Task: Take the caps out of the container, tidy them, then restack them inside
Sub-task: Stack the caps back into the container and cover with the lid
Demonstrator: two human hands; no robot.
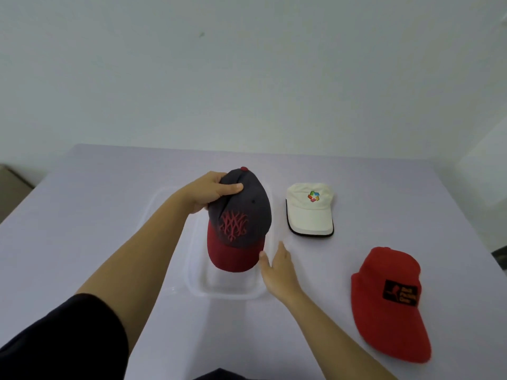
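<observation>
L hand [212,192]: centre frame, just left of middle. Grips the crown of the grey cap [244,212] near its top. Thumb lies across the upper face of the crown, other fingers curl round the back, mostly hidden.
Grey cap: dark grey crown w/ red stitched logo on front, red top button, dark red brim. Held in the air over the container [197,283], brim tipped down toward the lower edge of the frame. Not resting on anything.
Container: clear plastic tub, centre frame, on the table [96,215], directly under the cap. Its inside is mostly hidden by the cap; the strip of floor that shows is bare.
R hand [278,270]: just right of the container's right wall, below-right of the brim. Fingers straight and close together, pointing up-frame, holding nothing. Thumb tip sits v. near the brim edge; can't tell if it touches.
White cap [310,212]: right of centre, flat on the table beside the container, apart from it. Multicolour logo, dark-edged brim facing the lower edge.
Red cap [384,297]: lower right, on the table, well apart from the container. Black patch on front.
Table: pale lilac-grey top, fills the lower half.
Sleeve [68,338]: dark, lower left, on the L arm.
</observation>
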